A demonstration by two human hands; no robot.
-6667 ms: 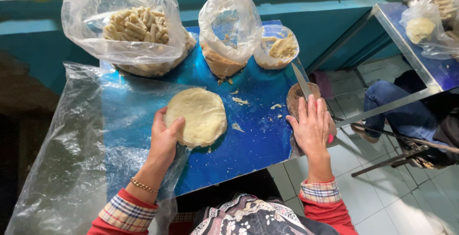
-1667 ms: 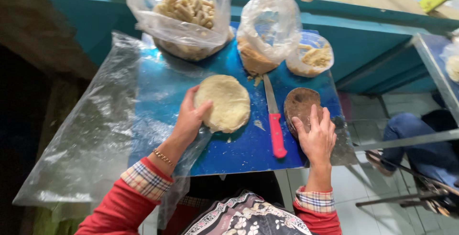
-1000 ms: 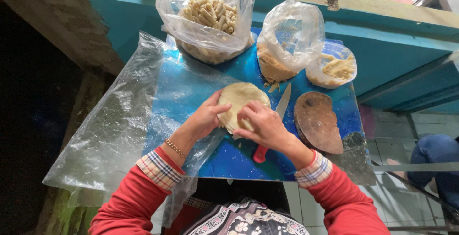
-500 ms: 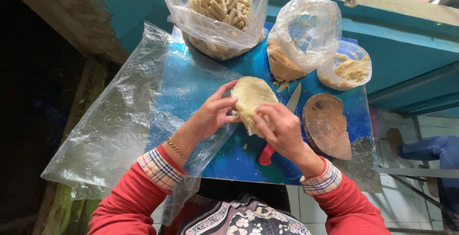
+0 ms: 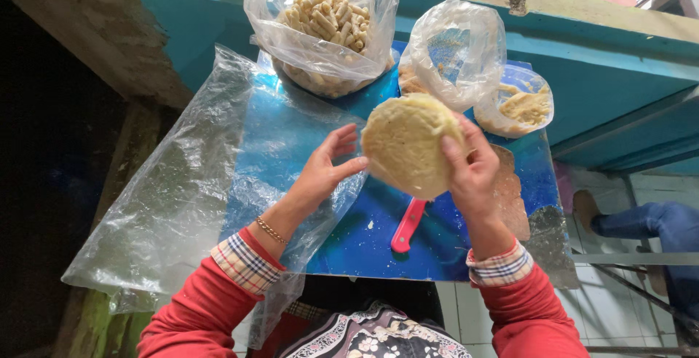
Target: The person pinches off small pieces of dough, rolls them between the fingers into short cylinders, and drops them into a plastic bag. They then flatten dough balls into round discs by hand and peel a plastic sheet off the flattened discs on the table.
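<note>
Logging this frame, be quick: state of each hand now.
Left hand: open, fingers spread, fingertips at the edge of the dough disc.
Right hand: closed on the dough disc, holding it lifted above the blue board.

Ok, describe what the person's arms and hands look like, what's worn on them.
Both hands are bare, no gloves. The left hand has a thin gold-coloured bracelet at the wrist. Both arms wear red sleeves with plaid cuffs checked in white, red and dark lines. The right hand shows no jewellery.
</note>
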